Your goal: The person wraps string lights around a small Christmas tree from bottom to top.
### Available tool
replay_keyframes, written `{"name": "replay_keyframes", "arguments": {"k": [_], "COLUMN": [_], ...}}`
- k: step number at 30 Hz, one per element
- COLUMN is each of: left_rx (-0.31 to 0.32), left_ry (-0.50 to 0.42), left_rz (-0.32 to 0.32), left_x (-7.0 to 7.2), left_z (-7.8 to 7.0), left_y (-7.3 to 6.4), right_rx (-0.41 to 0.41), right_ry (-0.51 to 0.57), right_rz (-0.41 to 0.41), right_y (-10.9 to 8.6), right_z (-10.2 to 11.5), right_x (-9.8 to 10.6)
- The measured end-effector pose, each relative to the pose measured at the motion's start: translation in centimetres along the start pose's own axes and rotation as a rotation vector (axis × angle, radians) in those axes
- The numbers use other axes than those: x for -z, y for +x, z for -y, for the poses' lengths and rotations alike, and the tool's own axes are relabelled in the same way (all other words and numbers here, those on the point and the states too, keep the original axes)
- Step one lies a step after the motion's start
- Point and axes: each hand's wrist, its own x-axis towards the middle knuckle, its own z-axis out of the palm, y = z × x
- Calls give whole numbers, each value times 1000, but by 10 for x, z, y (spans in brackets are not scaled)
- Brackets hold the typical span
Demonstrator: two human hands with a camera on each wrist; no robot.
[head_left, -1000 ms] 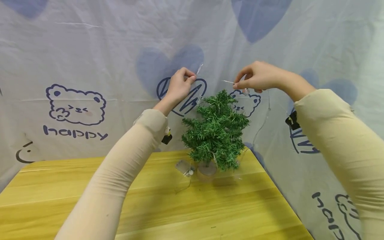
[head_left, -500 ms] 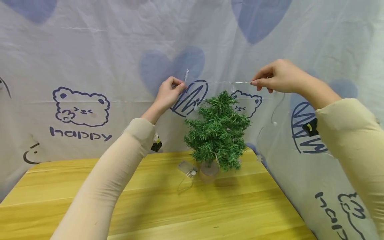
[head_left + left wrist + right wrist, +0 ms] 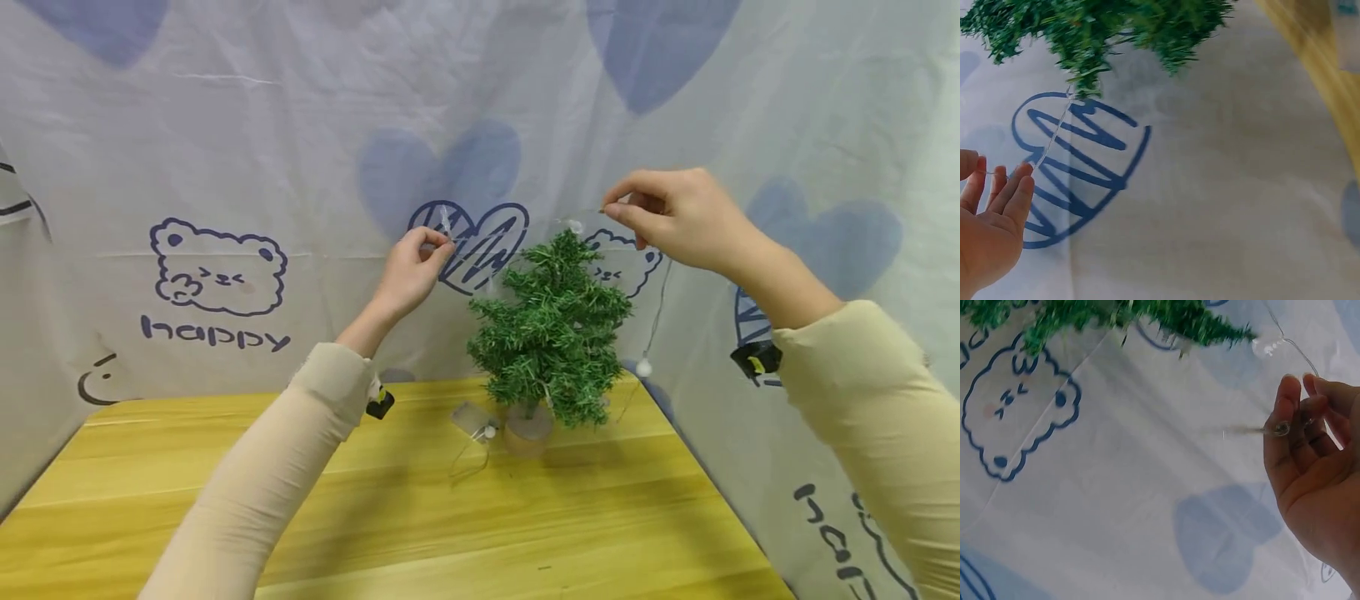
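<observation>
A small green artificial Christmas tree [image 3: 555, 325] stands on a round base [image 3: 527, 433] towards the back of the table. My left hand [image 3: 411, 271], left of the treetop, pinches the thin clear wire of a light string [image 3: 1054, 136] between thumb and forefinger. In the left wrist view, that wire runs past the fingers up to the branches. To the right of the treetop, my right hand [image 3: 686, 212] pinches another part of the wire. A clear bulb [image 3: 1267, 346] sits right at the tip of the tree. Below the right hand dangles a loose length with a round white bulb [image 3: 644, 367].
A flat greyish box [image 3: 470, 419] lies left of the tree's base, with a bulb and a loop of wire beside it. The wooden table [image 3: 420, 533] ends just right of the tree. A printed white cloth [image 3: 322, 167] hangs close behind and on the right.
My left hand has moved left and lower with the wire. My right hand went out to the right, then came partly back towards the treetop. The clear bulb now sits at the tip.
</observation>
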Motion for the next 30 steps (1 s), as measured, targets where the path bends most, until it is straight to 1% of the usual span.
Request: {"name": "replay_keyframes", "arguments": {"k": [4, 7, 11, 13, 18, 22, 26, 28, 30], "left_rx": [5, 14, 34, 40, 40, 28, 1, -12, -36], "left_ry": [9, -1, -9, -18, -44, -54, -71, -59, -43], "left_rz": [-26, -40, -27, -7, 38, 81, 141, 170, 185], "left_x": [-6, -10, -14, -15, -14, -14, -14, -14, -14], "left_z": [14, 24, 35, 38, 40, 40, 35, 33, 31], "left_y": [-9, -17, -29, -36, -55, -66, -76, -80, -84], "right_rx": [42, 98, 162, 164, 125, 106, 109, 99, 89], "right_ry": [38, 74, 89, 80, 49, 46, 52, 60, 62], "right_rz": [9, 25, 33, 33, 32, 10, -30, -49, -70], "right_y": [-1, -3, -7, -10, -20, -29, -39, -45, -51], "right_z": [7, 13, 19, 21, 21, 20, 17, 15, 13], "right_x": [-10, -17, -26, -28, -31, -33, -34, -33, -32]}}
